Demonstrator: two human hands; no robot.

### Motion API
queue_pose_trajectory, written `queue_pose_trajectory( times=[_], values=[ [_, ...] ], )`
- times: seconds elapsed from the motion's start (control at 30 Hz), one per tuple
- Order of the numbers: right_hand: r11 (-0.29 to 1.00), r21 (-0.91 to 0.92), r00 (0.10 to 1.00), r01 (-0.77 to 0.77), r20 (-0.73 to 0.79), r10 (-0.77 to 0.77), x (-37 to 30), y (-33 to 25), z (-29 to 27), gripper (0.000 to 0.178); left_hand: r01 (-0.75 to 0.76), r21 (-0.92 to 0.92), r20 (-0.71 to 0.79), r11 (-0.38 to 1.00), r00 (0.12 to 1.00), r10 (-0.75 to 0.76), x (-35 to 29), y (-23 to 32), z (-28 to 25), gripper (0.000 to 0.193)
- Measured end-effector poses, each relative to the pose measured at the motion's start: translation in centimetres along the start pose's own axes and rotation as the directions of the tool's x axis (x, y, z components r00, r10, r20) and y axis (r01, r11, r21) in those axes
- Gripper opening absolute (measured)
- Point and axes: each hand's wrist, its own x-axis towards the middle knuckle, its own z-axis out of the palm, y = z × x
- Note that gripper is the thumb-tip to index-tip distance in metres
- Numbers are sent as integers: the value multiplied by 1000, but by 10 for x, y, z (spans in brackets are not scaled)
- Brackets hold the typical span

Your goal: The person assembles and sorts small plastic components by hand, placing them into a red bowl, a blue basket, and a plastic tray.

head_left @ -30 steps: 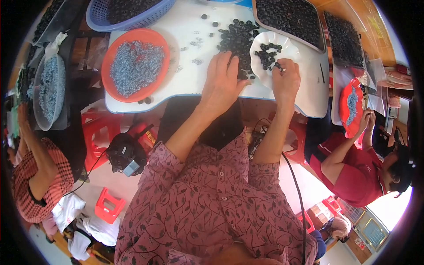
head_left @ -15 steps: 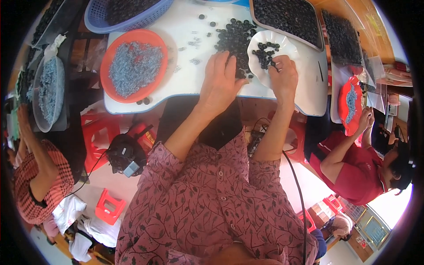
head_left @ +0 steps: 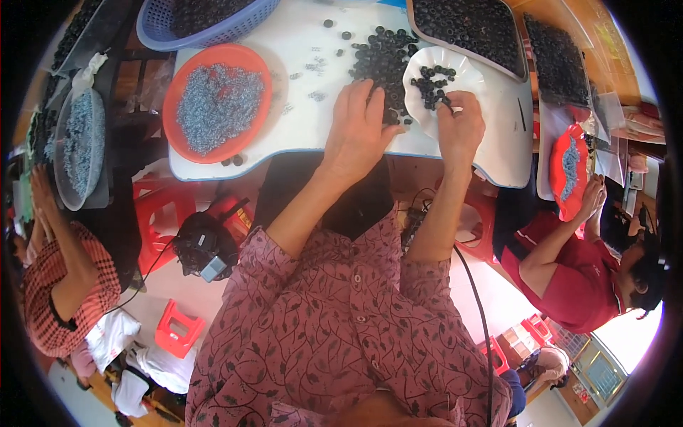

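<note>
My left hand [head_left: 356, 132] lies palm down over the near edge of a pile of small black ring-shaped parts [head_left: 384, 57], fingers stretched and thumb apart. It hides part of the pile. To its right, my right hand [head_left: 461, 132] bends over a white scalloped plate [head_left: 469, 70] that holds several black rings [head_left: 429, 80]. Its thumb and forefinger are pinched together at the near edge of that cluster, with a black ring at the fingertips, partly hidden. On the left of the white table [head_left: 306, 128] stands a red-orange dish [head_left: 171, 128] full of tiny bluish clear pieces [head_left: 217, 107].
A blue basket [head_left: 160, 32] of black parts stands at the far left, a tray [head_left: 523, 60] of black rings at the far right. Loose clear pieces [head_left: 315, 65] dot the tabletop. Co-workers [head_left: 569, 260] sit on both sides. A cable [head_left: 473, 285] hangs beside my right arm.
My right hand stays at the plate and has shifted slightly, with its fingertips now at the cluster's near edge. My left hand keeps its place on the pile. The whole view has shifted slightly.
</note>
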Motion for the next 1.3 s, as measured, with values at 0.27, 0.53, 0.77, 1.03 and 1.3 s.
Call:
queue_pose_trajectory(
  times=[0.27,0.53,0.77,1.03,1.3],
  values=[
    [956,233,984,178,-31,-176,-28,-37,14,19,-17,-21,8,1000,1000,17,2,1,-1,69],
    [972,66,969,225,87,-231,-49,-52,31,16,-14,-24,17,1000,1000,14,1,-4,2,65],
    [968,172,965,185,153,-212,-46,-53,18,16,-27,-11,-10,1000,1000,27,0,-4,3,63],
    [980,-4,961,200,-192,-197,12,7,18,23,-28,33,15,999,1000,27,3,0,2,73],
    [922,-284,945,265,-115,-307,45,14,38,30,-18,27,15,999,1000,17,2,1,3,65]
  ],
)
